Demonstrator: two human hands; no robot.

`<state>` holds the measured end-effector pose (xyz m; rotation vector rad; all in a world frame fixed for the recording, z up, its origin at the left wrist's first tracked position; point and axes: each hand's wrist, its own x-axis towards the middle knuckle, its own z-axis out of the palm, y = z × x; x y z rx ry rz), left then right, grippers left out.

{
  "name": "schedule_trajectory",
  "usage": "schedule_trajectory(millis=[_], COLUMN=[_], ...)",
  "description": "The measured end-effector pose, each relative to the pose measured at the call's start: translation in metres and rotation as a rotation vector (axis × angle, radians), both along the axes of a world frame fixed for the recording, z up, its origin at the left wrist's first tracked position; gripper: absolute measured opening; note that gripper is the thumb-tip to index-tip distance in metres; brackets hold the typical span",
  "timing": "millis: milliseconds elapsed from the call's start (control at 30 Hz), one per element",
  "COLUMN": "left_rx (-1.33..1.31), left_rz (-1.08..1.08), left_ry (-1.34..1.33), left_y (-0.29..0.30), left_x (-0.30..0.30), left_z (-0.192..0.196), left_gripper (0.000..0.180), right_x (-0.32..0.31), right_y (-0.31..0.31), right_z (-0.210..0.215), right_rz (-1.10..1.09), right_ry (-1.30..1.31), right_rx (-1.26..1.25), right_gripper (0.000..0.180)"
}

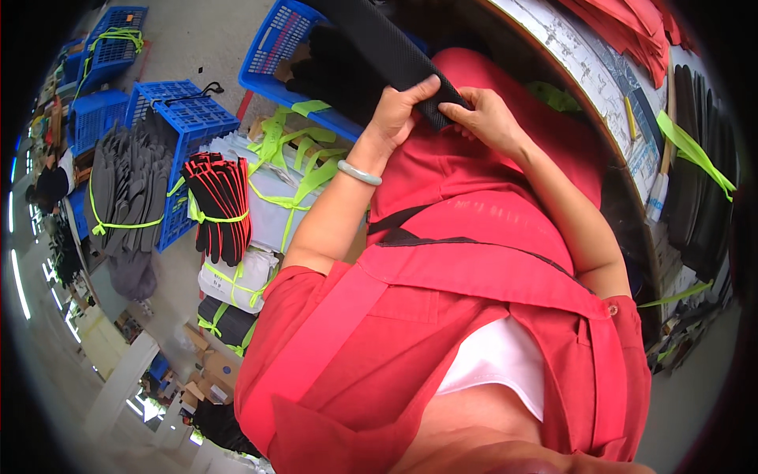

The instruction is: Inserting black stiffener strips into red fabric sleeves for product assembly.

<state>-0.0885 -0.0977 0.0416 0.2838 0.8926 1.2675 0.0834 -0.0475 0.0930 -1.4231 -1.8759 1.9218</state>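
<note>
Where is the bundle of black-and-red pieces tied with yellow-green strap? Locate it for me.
In the head view the black-and-red bundle lies on the person's left, on white packages, right of the grey bundle against the blue crate.

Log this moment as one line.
left hand: grips black textured strip | right hand: pinches strip end | beside: blue crates

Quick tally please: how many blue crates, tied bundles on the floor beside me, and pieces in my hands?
Blue crates: 4 in view
Grey tied bundle: 1
Black-and-red tied bundle: 1
Black textured strip held by left hand and right hand: 1
Total: 7
</note>
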Motion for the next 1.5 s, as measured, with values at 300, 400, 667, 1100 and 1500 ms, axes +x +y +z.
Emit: schedule_trajectory(millis=[300, 400, 667, 1100, 1500], left_rx=[0.014, 0.004, 0.089, 0.072, 0.168], left_rz=[0.19, 0.203, 0.176, 0.185, 0.071], left_ry=[-0.27, -0.264, -0.201, -0.216, -0.125], left_y=[0.027, 0.031, 0.035, 0.032, 0.031], left_x=[-0.022, -0.016, -0.003, 0.036, 0.037], left_z=[-0.001, 0.0, -0.008, -0.013, -0.011], left_gripper=[0.028, 0.03, 0.04, 0.025, 0.038], right_x=[0.009, -0.004, -0.007, -0.004, 0.001], right_y=[-0.005, -0.006, -0.012, -0.001, 0.013], right_z=[0.007, 0.008, 0.009, -0.016, -0.03], right_rz=[-0.329, -0.325, -0.39, -0.593, -0.607], right_ry=[0.308, 0.295, 0.253, 0.348, 0.314], right_rx=[0.088, 0.066, 0.068, -0.267, -0.219], right_gripper=[0.017, 0.019, 0.03, 0.024, 0.03])
